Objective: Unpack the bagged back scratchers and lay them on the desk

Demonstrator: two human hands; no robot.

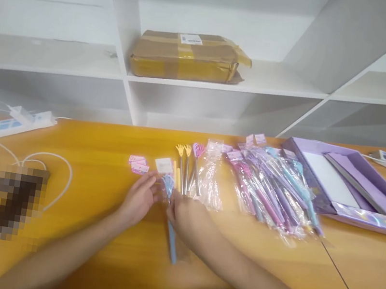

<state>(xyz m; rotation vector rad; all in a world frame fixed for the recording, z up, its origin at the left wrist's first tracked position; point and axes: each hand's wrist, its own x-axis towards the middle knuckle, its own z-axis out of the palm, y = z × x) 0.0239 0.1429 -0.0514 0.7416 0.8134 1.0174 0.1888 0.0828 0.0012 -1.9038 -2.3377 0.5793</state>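
Note:
A blue back scratcher (171, 241) with a small hand-shaped head slants across the table in front of me, apparently in a clear plastic sleeve. My left hand (139, 198) pinches at the sleeve beside the blue head. Around the shaft just below the head, the fingers of my right hand (189, 217) are closed. Just beyond lie yellow back scratchers (183, 155) and a pink-purple one (198, 151) with metal shafts. Pink printed cards (138, 164) and a white card-like piece (164, 165) rest past my left hand. Clear sleeves (212, 177) lie to the right.
A pile of bagged back scratchers (274, 186) lies right of my hands, against an open purple box (350, 216). Power strips (16, 124) and white cables stand left. A pixelated dark object (15, 204) is near them. A taped carton (187, 60) sits on the white shelf.

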